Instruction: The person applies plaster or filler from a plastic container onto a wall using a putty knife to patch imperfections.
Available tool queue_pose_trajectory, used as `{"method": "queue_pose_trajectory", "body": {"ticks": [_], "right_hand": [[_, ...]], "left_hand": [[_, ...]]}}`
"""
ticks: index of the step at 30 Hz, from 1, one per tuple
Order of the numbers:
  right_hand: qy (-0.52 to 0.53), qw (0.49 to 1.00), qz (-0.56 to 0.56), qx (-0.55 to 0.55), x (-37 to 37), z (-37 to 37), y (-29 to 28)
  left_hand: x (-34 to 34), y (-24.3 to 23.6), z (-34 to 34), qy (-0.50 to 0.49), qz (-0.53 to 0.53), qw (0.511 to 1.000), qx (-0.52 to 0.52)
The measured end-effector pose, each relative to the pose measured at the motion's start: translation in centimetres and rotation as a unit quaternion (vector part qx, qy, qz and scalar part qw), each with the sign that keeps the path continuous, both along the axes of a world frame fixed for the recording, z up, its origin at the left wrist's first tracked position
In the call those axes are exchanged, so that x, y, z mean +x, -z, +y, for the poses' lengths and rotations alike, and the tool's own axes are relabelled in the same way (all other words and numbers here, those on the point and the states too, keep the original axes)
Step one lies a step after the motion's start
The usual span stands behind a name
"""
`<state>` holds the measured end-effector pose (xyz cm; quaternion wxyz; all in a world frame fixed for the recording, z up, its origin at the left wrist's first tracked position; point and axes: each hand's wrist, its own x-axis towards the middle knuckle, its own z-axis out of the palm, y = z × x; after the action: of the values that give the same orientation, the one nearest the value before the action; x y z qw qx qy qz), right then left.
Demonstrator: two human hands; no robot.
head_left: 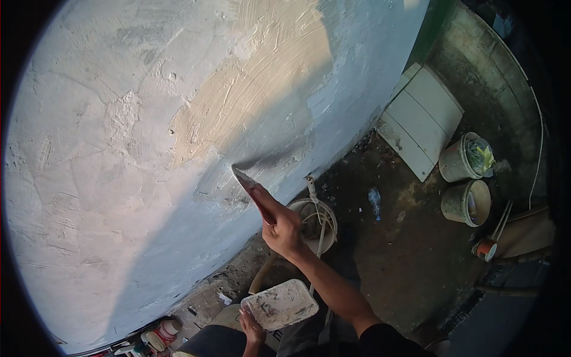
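Observation:
My right hand is closed round the reddish handle of a putty knife. Its blade tip meets the rough plastered wall, on a greyish, scraped-looking patch in shadow. Above that spot spreads a cream-coloured patch of filler with curved strokes in it. Low in the view, my left hand grips the near left edge of a shallow white tray. Grey and whitish smears cover the tray's inside. Part of the left hand's fingers is hidden beneath the tray.
Below my right hand stands a bucket with a hose or cord over it. Two more buckets are at the right, near pale leaning panels. A crumpled plastic bottle lies on the floor. Containers sit at lower left.

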<state>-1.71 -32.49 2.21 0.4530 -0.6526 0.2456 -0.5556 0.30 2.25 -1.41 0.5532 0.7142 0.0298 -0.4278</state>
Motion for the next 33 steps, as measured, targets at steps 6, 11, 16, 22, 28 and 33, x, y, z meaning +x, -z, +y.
{"method": "queue_pose_trajectory", "body": {"ticks": [6, 11, 16, 22, 28, 33], "right_hand": [[0.229, 0.973, 0.003, 0.016, -4.7, -8.0, 1.0], [0.251, 0.965, 0.051, -0.058, -4.7, -14.3, -0.9], [0.211, 0.975, 0.020, -0.066, 1.5, -9.1, -1.0], [0.064, 0.994, 0.024, -0.082, 2.1, -2.1, -1.2], [0.069, 0.998, 0.011, 0.007, -3.4, -4.7, -1.0], [0.253, 0.965, -0.056, 0.049, -6.1, -14.8, -0.1]], "left_hand": [[-0.1, 0.5, 1.5, 0.011, -0.079, 0.997, 0.010], [-0.4, -1.7, -0.8, -0.008, -0.043, 0.999, -0.027], [-0.1, -0.8, 0.2, -0.012, -0.049, 0.998, -0.042], [-0.1, -0.4, 0.4, 0.055, -0.100, 0.993, -0.002], [0.3, 0.7, 0.4, 0.092, -0.156, 0.982, 0.048], [0.4, 0.8, 0.5, 0.020, -0.059, 0.998, -0.013]]}}
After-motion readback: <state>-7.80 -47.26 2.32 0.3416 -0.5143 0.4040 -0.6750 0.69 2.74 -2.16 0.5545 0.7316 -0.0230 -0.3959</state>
